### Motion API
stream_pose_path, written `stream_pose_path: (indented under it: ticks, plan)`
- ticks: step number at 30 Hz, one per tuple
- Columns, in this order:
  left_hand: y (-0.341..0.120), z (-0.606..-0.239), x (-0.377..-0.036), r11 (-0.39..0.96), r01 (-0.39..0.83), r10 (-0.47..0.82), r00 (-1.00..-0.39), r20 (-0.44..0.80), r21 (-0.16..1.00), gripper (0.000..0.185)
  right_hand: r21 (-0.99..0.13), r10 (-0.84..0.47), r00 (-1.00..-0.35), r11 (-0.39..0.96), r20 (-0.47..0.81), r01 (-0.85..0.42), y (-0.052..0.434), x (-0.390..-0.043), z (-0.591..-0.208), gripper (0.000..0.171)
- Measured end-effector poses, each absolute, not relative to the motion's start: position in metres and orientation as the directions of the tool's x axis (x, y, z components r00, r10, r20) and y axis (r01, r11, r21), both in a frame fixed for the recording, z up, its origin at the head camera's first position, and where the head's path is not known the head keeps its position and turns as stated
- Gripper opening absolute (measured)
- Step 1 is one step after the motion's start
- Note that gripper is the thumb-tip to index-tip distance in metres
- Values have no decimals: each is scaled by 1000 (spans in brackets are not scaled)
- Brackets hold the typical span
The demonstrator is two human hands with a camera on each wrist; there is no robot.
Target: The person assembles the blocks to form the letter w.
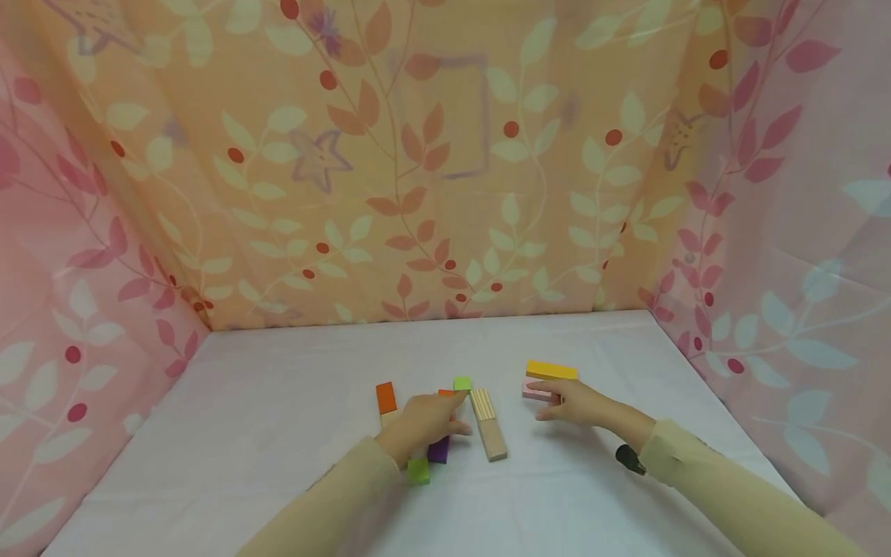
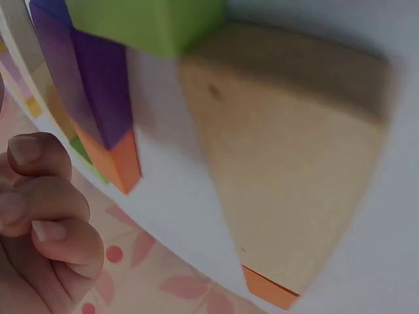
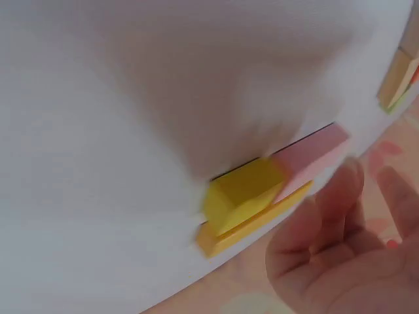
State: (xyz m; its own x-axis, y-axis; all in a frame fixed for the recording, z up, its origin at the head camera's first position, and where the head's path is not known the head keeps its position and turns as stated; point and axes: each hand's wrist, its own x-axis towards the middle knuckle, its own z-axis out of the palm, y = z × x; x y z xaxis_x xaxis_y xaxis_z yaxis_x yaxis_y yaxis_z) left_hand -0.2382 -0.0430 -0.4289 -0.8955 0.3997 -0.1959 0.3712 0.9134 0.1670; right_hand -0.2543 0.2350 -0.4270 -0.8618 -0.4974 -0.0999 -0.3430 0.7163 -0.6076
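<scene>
Over a row of blocks left of centre hovers my left hand [image 1: 423, 422], fingers loosely bent and holding nothing. Beneath and around it are a purple block [image 1: 438, 451], an orange block [image 1: 445, 393] and a green block [image 1: 418, 471]. Another green block [image 1: 462, 384] sits just past its fingertips. In the left wrist view, a plain wooden block [image 2: 294, 157] adjoins the near green block [image 2: 150, 23]. My right hand [image 1: 576, 402] is at a pink block [image 1: 534, 389], fingers spread and gripping nothing. Against the pink block lie a yellow block [image 3: 245, 193] and a long yellow-orange block [image 1: 552, 370].
Between the hands lie a striped block [image 1: 483, 404] and a plain wooden one [image 1: 493, 439], end to end. An orange block [image 1: 386, 397] is at the far left of the group. A small black object [image 1: 629, 459] shows by the right cuff. Patterned curtains [image 1: 445, 193] enclose the white table [image 1: 278, 387].
</scene>
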Motion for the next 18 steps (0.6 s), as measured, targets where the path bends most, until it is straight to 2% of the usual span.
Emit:
stream_pose_path:
  ticks: [8, 18]
  plan:
    - [-16, -436, -240, 924, 381, 380, -909, -173, 31, 78, -524, -266, -959, 832, -92, -181, 271, -255, -434, 54]
    - [-3, -439, -243, 928, 370, 356, -912, -205, -37, 74, -497, -235, -968, 853, -93, -159, 287, -267, -448, 42]
